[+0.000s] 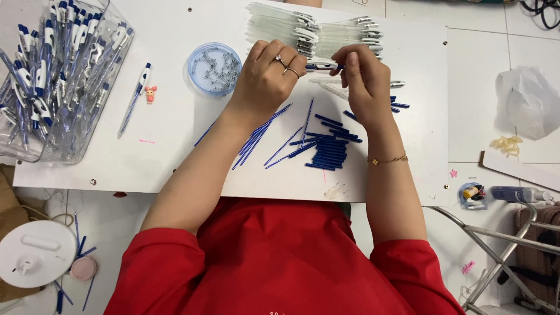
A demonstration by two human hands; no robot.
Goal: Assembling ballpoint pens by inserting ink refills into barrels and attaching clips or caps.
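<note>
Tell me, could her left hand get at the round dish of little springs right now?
Probably yes: the left hand sits right beside the round dish, with only bare board between them.

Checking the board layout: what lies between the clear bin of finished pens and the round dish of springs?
In the head view, one assembled pen and a small pink figurine lie on the white board between them.

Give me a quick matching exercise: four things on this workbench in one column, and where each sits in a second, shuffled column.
Things:
1. round blue dish of springs
2. clear bin of finished pens
3. stack of blue refills
4. clear pen barrels

Places:
A. far edge of the board, beyond the hands
B. far left of the board
C. under the right wrist
D. just left of the left hand

Pairs: 1-D, 2-B, 3-C, 4-A
</note>
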